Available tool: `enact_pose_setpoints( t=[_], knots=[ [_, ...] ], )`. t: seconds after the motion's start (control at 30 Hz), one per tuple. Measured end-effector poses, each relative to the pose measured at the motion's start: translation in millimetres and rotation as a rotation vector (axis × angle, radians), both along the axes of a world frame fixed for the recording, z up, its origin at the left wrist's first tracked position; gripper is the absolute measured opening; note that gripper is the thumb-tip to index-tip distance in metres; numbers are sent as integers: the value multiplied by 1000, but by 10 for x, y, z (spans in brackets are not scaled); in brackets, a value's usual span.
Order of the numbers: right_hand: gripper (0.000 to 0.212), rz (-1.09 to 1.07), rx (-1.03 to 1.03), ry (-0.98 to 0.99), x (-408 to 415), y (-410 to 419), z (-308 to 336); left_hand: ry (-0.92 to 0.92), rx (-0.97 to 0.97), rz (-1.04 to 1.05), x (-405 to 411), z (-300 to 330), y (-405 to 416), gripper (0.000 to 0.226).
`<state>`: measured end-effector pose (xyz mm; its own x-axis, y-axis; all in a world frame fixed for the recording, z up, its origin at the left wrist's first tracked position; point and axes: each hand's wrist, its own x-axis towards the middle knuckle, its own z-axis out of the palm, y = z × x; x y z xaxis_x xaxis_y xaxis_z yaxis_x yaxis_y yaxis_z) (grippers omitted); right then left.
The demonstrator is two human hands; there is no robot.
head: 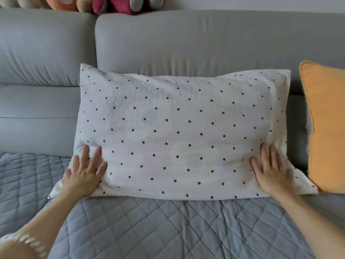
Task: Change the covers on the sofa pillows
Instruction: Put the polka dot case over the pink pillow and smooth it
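A large pillow in a white cover with small dark dots (pixel 179 131) leans against the grey sofa backrest (pixel 205 43), its lower edge on the quilted seat. My left hand (pixel 85 171) lies flat on the pillow's lower left corner, fingers spread and straight. My right hand (pixel 270 169) presses flat on the lower right corner, fingers straight too. Neither hand grips the fabric.
An orange pillow (pixel 326 128) stands upright against the backrest just right of the dotted one. A grey-blue quilted cover (pixel 149 230) spreads over the seat. Plush toys (pixel 115 4) sit on top of the backrest at the upper left.
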<state>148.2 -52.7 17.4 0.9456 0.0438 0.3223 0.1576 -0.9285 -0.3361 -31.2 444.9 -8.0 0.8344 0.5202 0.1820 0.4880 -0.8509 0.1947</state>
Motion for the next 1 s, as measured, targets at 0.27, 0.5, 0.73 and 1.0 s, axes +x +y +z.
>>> enact_pose_setpoints(
  t=[0.27, 0.5, 0.73, 1.0],
  knots=[
    [71, 80, -130, -86, -993, 303, -14, -141, 0, -65, -478, 7, -978, 60],
    [73, 142, -192, -118, -380, 858, 419, -221, 219, -276, 262, 671, -1138, 69],
    [70, 221, -183, -97, -503, 772, 488, -2, 203, -229, 348, 804, -1156, 75],
    [68, 326, -50, -61, -1504, -198, 798, -151, -27, -483, -340, 1044, -2548, 64]
  ],
)
